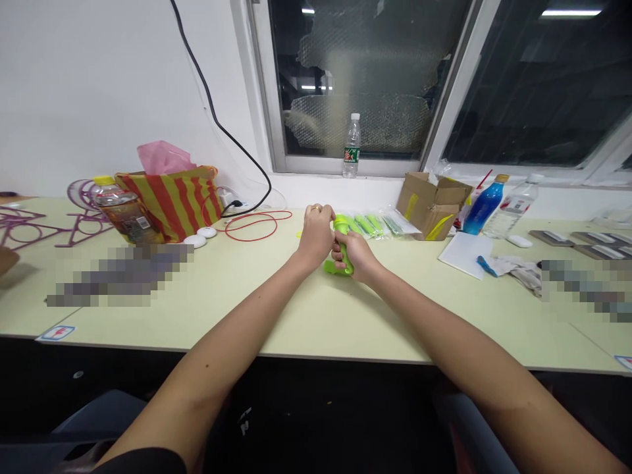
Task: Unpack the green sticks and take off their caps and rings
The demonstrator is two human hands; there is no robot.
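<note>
Worktop (222, 316): pale, both ends cut off by the frame. Striped bag (190, 204): well left of the cardboard box (419, 207), taken as reference; its left side is partly hidden by a bottle (123, 207). Green packets (375, 226): lying in a row just left of the box, the row's left end obscured by the hands. Right hand (363, 257): fingers wrapped round a green object (346, 264), left of the box and nearer the viewer. Left hand (316, 237): curled at the object's upper end, fingertips out of sight; whether it grips cannot be told. Object: largely covered, full shape unclear.
</note>
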